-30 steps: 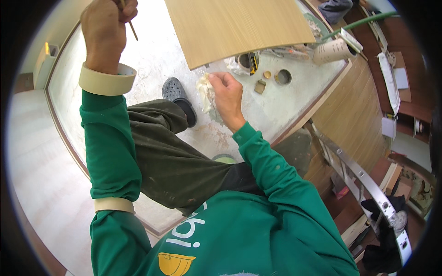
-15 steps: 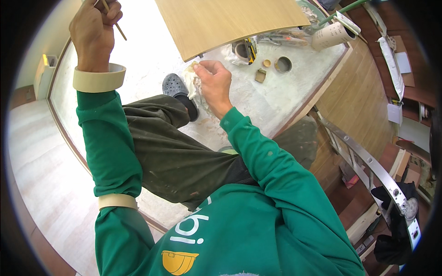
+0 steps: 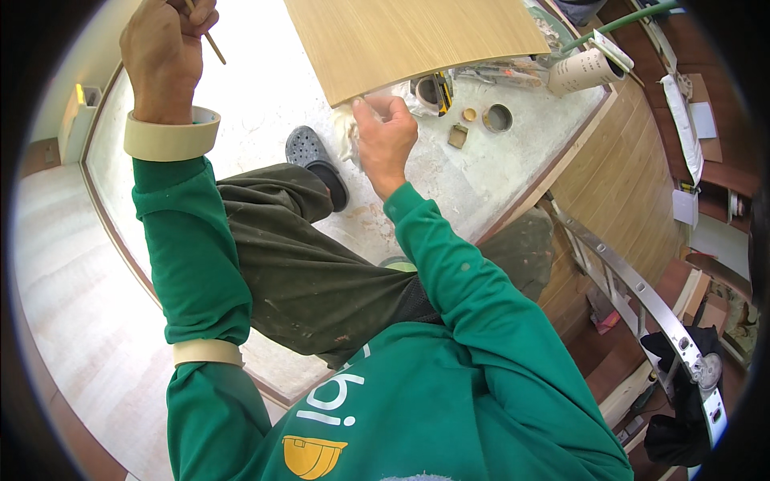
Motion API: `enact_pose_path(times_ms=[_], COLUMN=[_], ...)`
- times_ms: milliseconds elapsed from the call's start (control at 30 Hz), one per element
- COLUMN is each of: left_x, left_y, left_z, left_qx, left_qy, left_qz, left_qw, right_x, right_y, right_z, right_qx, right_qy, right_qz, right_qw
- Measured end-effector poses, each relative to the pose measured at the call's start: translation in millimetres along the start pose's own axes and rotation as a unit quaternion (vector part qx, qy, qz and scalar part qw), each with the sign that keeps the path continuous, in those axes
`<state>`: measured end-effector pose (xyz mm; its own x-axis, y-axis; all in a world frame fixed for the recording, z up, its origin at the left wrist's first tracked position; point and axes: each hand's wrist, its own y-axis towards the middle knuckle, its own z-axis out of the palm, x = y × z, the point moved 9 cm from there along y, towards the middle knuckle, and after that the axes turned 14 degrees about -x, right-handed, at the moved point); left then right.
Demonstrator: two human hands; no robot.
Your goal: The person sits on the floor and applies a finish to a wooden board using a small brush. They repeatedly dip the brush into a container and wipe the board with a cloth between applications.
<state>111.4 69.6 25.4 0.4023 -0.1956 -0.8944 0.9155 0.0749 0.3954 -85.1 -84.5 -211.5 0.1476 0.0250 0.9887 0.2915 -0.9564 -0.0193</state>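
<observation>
A thin wooden stick (image 3: 214, 46), like a brush handle, pokes out of my left hand (image 3: 164, 60), which is closed around it at the upper left; the stick's upper end is out of the picture. My right hand (image 3: 387, 143) pinches a crumpled off-white rag (image 3: 346, 132). Its fingertips are right at the near-left corner of a light wood-grain panel (image 3: 425, 40), seemingly against the edge. One roll of masking tape (image 3: 172, 141) circles my left wrist, and a second tape roll (image 3: 207, 352) sits further up that sleeve.
Right of the panel lie a round tin (image 3: 497, 119), a small yellow lid (image 3: 469, 115), a square piece (image 3: 457, 136), a yellow-black cutter (image 3: 443, 92) and a printed paper tube (image 3: 579, 70). A metal ladder (image 3: 618, 272) leans at the right. My grey clog (image 3: 307, 150) is below the rag.
My right hand has shifted slightly right with the rag, its fingertips now closer to the panel's corner. My left hand keeps the stick almost in place. The view has moved a little.
</observation>
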Motion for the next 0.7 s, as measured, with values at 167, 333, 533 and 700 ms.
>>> enact_pose_path(times_ms=[167,333,533,700], left_x=[0.4,-3.7,-0.3,-1.8], left_y=[0.8,-1.0,0.7,1.6], left_z=[-3.6,-0.6,-4.3,-4.2], left_qx=[-0.047,-0.037,-0.028,-0.036], left_qy=[0.045,0.007,-0.008,-0.024], left_qz=[-0.044,-0.035,-0.052,-0.036], left_qw=[0.997,0.999,0.998,0.998], right_x=[-0.2,-3.8,-11.8,-10.8], right_y=[2.9,8.1,18.1,15.8], right_z=[1.0,-0.9,-2.5,-1.1], right_qx=[-0.010,0.000,-0.008,-0.009], right_qy=[0.019,0.002,0.009,0.007], right_qz=[-0.003,0.009,0.030,0.010], right_qw=[1.000,1.000,0.999,1.000])
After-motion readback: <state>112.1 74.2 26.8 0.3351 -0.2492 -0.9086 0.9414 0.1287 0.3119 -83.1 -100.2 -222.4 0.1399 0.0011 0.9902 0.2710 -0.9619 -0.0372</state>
